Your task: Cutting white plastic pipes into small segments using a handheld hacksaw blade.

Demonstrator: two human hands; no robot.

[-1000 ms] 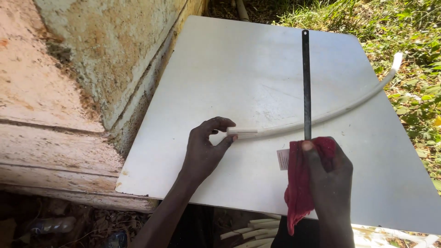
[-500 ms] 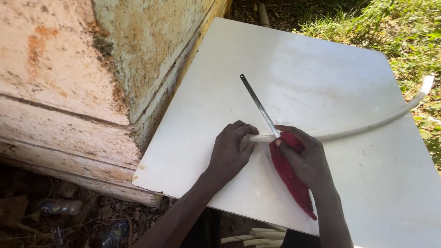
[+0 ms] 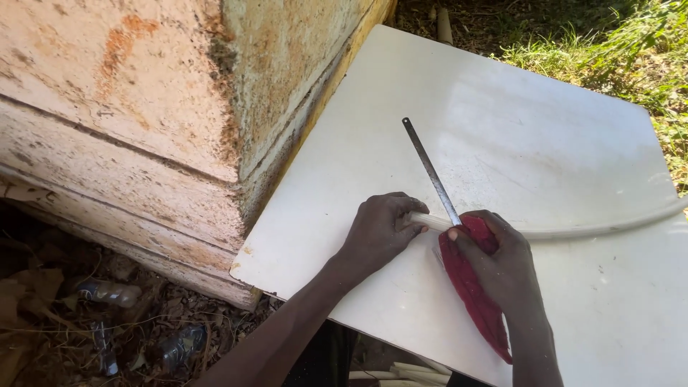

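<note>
White pipe (image 3: 573,231) lies across board (image 3: 545,129), thin, looks light and bendy. My left hand (image 3: 376,233) clamps its end; right hand (image 3: 502,269), at 3 o'clock, grips rag-wrapped blade (image 3: 430,170). Hold near the cut.

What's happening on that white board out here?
A person is working on a thin white pipe laid across a white board outdoors, beside a weathered wall. The left hand pins the pipe's near end to the board. The right hand grips a bare hacksaw blade through a red cloth wrapped round its end, with the blade set across the pipe close to the left hand. Grass lies beyond the board.
</note>
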